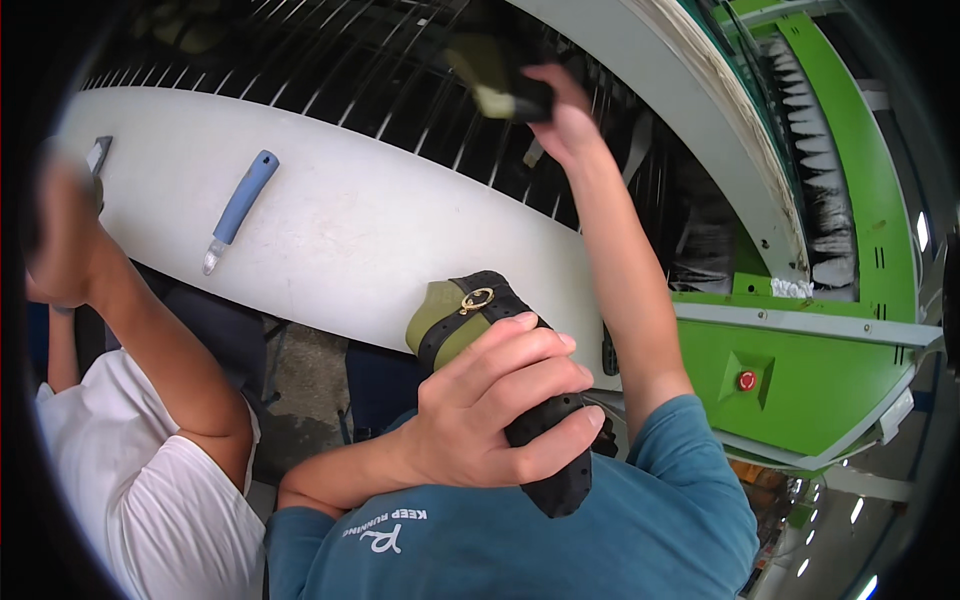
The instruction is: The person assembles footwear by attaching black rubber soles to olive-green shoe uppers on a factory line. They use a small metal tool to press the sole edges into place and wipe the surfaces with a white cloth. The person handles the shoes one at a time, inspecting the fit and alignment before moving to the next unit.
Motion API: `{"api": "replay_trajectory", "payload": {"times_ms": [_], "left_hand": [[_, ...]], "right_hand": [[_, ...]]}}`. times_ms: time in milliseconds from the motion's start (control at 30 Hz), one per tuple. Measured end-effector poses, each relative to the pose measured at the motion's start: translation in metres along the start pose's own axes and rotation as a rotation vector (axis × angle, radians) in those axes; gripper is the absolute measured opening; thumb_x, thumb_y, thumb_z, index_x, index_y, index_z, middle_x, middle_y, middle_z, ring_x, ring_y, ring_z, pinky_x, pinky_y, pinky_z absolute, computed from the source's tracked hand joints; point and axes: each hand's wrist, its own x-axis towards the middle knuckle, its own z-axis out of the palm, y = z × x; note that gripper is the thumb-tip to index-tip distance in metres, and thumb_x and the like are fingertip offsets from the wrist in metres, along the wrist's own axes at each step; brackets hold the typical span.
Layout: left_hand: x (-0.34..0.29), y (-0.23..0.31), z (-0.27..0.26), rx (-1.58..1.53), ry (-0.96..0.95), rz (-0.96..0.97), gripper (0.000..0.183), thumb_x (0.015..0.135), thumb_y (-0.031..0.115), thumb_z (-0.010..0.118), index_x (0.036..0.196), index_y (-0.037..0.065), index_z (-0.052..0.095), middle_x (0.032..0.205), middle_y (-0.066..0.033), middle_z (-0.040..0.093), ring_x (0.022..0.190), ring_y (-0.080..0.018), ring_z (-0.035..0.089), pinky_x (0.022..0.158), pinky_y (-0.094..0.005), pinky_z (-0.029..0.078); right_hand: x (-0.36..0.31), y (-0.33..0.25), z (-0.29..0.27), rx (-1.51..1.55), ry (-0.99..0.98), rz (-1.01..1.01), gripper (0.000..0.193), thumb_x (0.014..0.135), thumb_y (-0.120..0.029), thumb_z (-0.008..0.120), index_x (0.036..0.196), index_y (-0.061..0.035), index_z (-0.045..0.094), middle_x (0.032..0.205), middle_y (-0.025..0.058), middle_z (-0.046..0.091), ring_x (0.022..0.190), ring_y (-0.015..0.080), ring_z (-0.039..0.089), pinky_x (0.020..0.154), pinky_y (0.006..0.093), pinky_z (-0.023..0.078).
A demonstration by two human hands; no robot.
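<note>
Left hand [490, 410] clamps olive-black shoe [500, 390], just off white bench edge [400, 330]. Right hand [560, 110] grips second shoe [495, 75] over rack wires [400, 90].

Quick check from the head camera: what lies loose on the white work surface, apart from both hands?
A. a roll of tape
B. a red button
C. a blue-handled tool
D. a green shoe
C: the blue-handled tool lies alone on the white work surface, while the left hand grips the green and black shoe.

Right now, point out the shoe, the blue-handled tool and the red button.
shoe [470, 305]: head view, gold buckle on the strap.
blue-handled tool [243, 200]: head view, middle of the handle.
red button [746, 380]: head view, its cap.
</note>
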Motion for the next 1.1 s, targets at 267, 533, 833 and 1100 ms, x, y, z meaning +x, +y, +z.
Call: {"api": "replay_trajectory", "payload": {"times_ms": [267,533,833,1100], "left_hand": [[0.003,0.01,0.004,0.046,-0.05,-0.062,0.038,0.083,0.01,0.08,0.118,0.016,0.067,0.113,-0.0124,0.069,0.105,-0.0352,0.072,0.095,-0.0553,0.063],[0.022,-0.005,-0.001,-0.109,-0.066,-0.108,0.062,0.079,0.002,0.076,0.136,0.003,0.052,0.129,-0.0214,0.062,0.123,-0.038,0.066,0.105,-0.0537,0.056],[0.003,-0.127,0.061,-0.092,-0.211,-1.018,0.068,0.1,0.031,0.078,0.148,-0.003,0.043,0.128,-0.0197,0.066,0.12,-0.0294,0.067,0.105,-0.0398,0.053],[0.207,-0.111,-0.041,0.326,0.29,0.022,0.01,0.094,0.009,0.078,0.094,-0.001,0.077,0.085,-0.0083,0.077,0.077,-0.0162,0.072,0.077,-0.0299,0.057]], "right_hand": [[-0.098,-0.013,0.015,-0.993,0.136,-0.182,0.077,0.092,-0.048,0.082,0.152,-0.0066,0.058,0.137,0.0228,0.064,0.119,0.0325,0.069,0.1,0.0414,0.056],[-0.333,0.008,-0.098,-1.48,0.395,0.304,0.1,0.069,-0.043,0.097,0.154,-0.0106,0.056,0.129,0.019,0.065,0.113,0.037,0.069,0.096,0.0453,0.056],[-0.337,0.008,-0.125,-0.771,0.506,0.142,0.07,0.084,-0.017,0.09,0.146,-0.0064,0.061,0.087,0.0032,0.069,0.077,0.0122,0.065,0.071,0.03,0.053],[-0.346,-0.072,-0.067,-0.445,0.211,-0.058,0.057,0.092,-0.001,0.081,0.146,-0.0072,0.063,0.088,-0.0039,0.064,0.079,0.0029,0.058,0.073,0.0206,0.048]]}}
